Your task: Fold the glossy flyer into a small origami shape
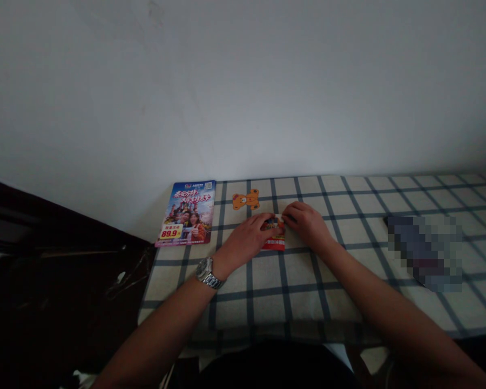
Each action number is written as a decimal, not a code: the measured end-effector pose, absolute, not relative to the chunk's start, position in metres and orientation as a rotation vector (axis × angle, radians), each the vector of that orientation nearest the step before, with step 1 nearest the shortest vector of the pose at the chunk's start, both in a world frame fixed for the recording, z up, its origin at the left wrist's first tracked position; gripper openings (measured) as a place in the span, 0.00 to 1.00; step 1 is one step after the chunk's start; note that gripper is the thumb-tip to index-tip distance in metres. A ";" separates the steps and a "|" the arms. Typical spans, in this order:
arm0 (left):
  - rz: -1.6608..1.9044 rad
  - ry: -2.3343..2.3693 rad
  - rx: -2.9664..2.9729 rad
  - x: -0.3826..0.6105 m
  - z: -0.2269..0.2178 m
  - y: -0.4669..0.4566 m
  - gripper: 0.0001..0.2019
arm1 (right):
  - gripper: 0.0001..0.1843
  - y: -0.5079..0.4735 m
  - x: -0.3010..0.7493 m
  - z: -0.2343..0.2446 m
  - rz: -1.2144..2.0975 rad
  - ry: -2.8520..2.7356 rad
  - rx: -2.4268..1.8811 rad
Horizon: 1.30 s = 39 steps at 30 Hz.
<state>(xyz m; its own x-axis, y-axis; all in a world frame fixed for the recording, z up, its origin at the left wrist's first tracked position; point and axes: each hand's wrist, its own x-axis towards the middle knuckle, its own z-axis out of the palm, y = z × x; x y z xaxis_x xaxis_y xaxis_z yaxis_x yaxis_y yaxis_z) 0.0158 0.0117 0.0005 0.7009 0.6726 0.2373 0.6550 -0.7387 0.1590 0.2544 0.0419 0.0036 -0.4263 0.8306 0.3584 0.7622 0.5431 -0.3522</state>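
A small red printed leaflet (pixel 276 245), seemingly folded, lies on the checked cloth in front of me. Over its left part curves my left hand (pixel 249 237), thumb and fingers closed and holding it against the cloth; a metal watch (pixel 207 273) is on that wrist. At the upper right edge of the leaflet my right hand (pixel 305 222) is closed, with thumb and fingers pinching the paper. Much of the leaflet's upper part is hidden under my fingers.
A blue and pink stack of flyers (pixel 188 213) lies at the table's left end. The checked tablecloth (pixel 348 202) bears an orange bear picture (pixel 245 200) behind my hands. To the right lies a blurred dark object (pixel 421 254). A white wall (pixel 267 92) stands behind.
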 end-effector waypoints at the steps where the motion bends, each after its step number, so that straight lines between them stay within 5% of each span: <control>1: 0.430 1.113 2.836 0.016 0.000 0.012 0.19 | 0.05 0.042 0.254 0.003 0.188 -2.285 -1.297; 39: 0.409 1.119 2.861 0.016 0.006 0.012 0.20 | 0.07 0.049 0.249 -0.002 0.233 -2.135 -1.398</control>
